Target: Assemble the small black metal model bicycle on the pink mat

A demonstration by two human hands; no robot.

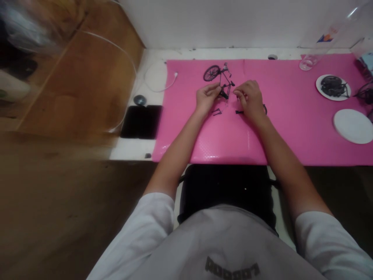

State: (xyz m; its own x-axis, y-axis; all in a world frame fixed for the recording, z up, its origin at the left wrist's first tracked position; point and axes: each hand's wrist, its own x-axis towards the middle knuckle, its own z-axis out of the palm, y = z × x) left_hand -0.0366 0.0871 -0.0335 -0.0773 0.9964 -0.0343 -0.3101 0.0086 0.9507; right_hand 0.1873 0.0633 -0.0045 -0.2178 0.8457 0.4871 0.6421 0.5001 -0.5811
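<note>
A black miniature bicycle (220, 77), with one spoked wheel (211, 73) and handlebars, lies at the back middle of the pink mat. My left hand (206, 98) pinches its lower frame between thumb and fingers. Close by on the right, my right hand (250, 98) is closed with fingertips pressed together; whatever it may hold is too small to make out. A small dark bracket-like part (217, 112) lies below the bicycle. Another dark part (239, 112) pokes out under my right hand, and part of a dark ring (265, 109) shows beside the wrist.
A white plate (319, 93) of black parts and a bare white plate (352, 126) are at the right, near another dark wheel (365, 93). A clear bottle (309, 61) lies behind them. On the left are a black flat case (141, 121), a dark round object (140, 100) and a white cable (157, 91).
</note>
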